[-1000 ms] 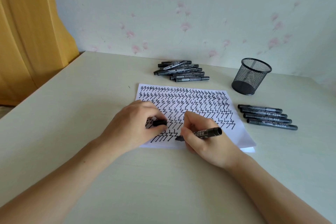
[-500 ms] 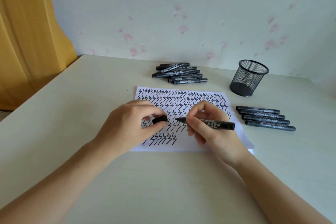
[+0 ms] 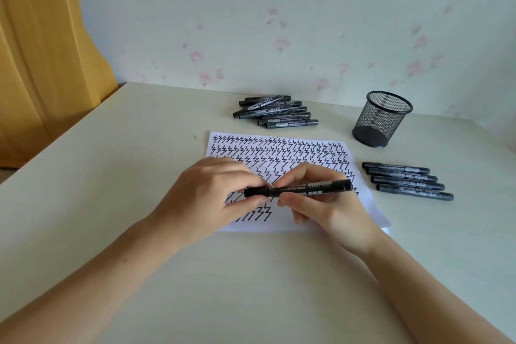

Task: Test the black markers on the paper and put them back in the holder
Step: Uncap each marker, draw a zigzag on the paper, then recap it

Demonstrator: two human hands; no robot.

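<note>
both hands (image 3: 212, 198) grip marker (image 3: 310, 188), over paper (image 3: 363, 204)

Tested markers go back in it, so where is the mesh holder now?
In the head view the mesh holder stands upright at far right on the table, beyond the row of four markers.

table (image 3: 117, 165) with paper (image 3: 365, 204), markers (image 3: 276, 112), holder (image 3: 381, 120)

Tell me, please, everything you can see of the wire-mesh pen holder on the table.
The black wire-mesh pen holder is a round cup of metal-looking mesh with a solid rim and a dark base, widening toward the top. It stands upright on the table at the far right, near the wall. It looks empty. Neither hand touches it, and it stands apart from the row of four markers in front of it.
</note>
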